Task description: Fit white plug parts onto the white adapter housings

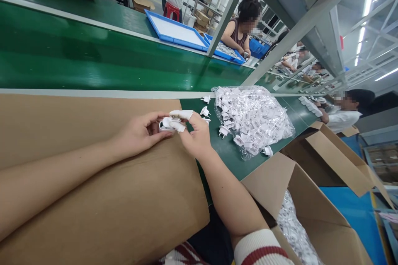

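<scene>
Over the edge of a brown cardboard sheet (93, 198), my left hand (143, 130) pinches a small white plastic piece with an oval rim (166, 126). White finger covers sit on the thumb and forefinger of my right hand (195, 134), which close on the same piece from the other side. My fingers hide part of it, so its exact kind is unclear. Just right of my right hand, several loose white two-pin plug heads (223, 131) lie on the green table. Beside them is a clear plastic bag (255, 116) full of similar white plug parts.
An open cardboard box (323, 207) with bagged white parts stands at the lower right, and another open box (336, 157) is behind it. A green conveyor belt (108, 58) runs beyond the table. Blue trays (177, 29), metal posts and several co-workers are farther off.
</scene>
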`<state>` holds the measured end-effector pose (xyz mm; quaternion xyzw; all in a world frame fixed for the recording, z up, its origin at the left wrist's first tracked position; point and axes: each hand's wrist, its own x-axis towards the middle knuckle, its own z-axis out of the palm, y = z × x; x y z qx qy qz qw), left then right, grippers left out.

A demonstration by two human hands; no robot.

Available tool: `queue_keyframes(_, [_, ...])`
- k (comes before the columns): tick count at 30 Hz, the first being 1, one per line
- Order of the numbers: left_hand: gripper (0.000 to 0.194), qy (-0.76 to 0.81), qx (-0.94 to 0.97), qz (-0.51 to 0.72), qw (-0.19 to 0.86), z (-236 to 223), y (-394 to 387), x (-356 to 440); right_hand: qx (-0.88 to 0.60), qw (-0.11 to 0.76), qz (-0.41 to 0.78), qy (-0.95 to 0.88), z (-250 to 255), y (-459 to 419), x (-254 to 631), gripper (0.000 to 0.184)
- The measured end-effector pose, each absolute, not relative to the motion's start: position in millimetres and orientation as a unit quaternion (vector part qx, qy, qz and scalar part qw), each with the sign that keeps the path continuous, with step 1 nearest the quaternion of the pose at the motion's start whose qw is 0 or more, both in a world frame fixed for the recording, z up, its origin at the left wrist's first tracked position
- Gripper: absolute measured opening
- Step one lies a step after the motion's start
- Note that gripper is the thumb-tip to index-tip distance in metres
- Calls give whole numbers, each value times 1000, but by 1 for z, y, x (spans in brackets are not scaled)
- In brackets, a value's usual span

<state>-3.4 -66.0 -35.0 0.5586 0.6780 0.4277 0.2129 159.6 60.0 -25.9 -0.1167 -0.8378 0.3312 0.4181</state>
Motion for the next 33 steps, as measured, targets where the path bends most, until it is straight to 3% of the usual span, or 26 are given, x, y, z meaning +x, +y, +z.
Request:
queue_keyframes(7, [44,663,556,448,225,-39,-63,-6,-107,392,272,-872,-32,57,154,26])
queue_keyframes(16, [44,660,560,445,229,-40,-62,-7,-87,420,241,-871,-36,56,153,23])
queue_keyframes(27, [44,671,560,428,231,-37,-65,-5,-180,263,155,-935,-21,45,154,35])
queue_keyframes(33, [41,733,593,297,151,-24,-69,2,-205,247,153,-935,-18,39,152,45])
